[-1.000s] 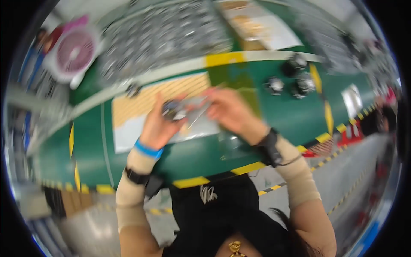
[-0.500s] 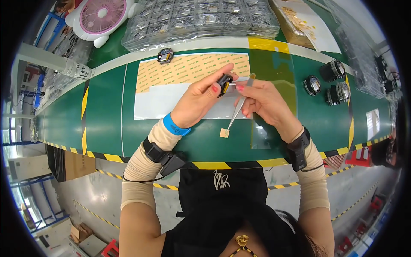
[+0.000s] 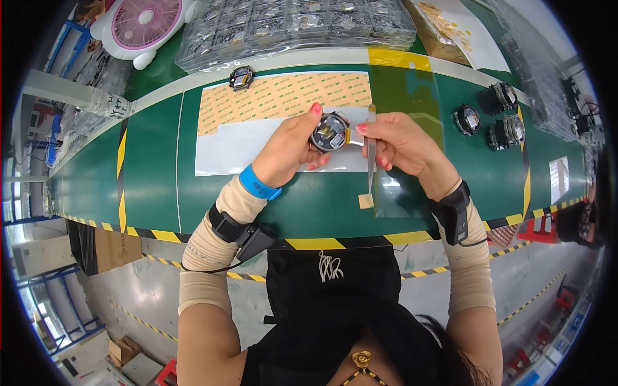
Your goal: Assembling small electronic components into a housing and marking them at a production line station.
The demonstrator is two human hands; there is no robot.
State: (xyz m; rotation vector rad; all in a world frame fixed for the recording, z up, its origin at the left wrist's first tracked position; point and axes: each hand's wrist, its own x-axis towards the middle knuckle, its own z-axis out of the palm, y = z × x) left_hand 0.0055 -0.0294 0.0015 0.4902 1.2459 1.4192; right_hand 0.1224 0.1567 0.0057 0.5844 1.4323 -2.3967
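Note:
My left hand (image 3: pixel 283 151) is closed around a round black watch module (image 3: pixel 329 133), its open face with electronic parts tilted up. From the module's right edge a short silver-and-yellow flex strip (image 3: pixel 355 137) sticks out toward my right fingertips. My right hand (image 3: pixel 405 147) grips steel tweezers (image 3: pixel 371 151), which point down toward me. At their tips is a small tan square piece (image 3: pixel 365 201), just over the green table. Whether my right thumb also pinches the strip, I cannot tell. Beneath my hands lies a tan, green-printed adhesive sheet (image 3: pixel 277 100) with a white part.
Another watch module (image 3: pixel 241 78) rests at the sheet's upper edge. Several more stand at the right, a single one (image 3: pixel 467 120) beside two stacks (image 3: pixel 506 132). Yellow translucent film (image 3: pixel 409 96) lies right of the sheet. Clear trays of modules (image 3: pixel 296 29) and a fan (image 3: pixel 145 22) fill the back.
The module has turned from edge-on to face-up in my left hand. My right hand and the tweezers have shifted right, the tweezers now more upright, with the tan square still at their tips.

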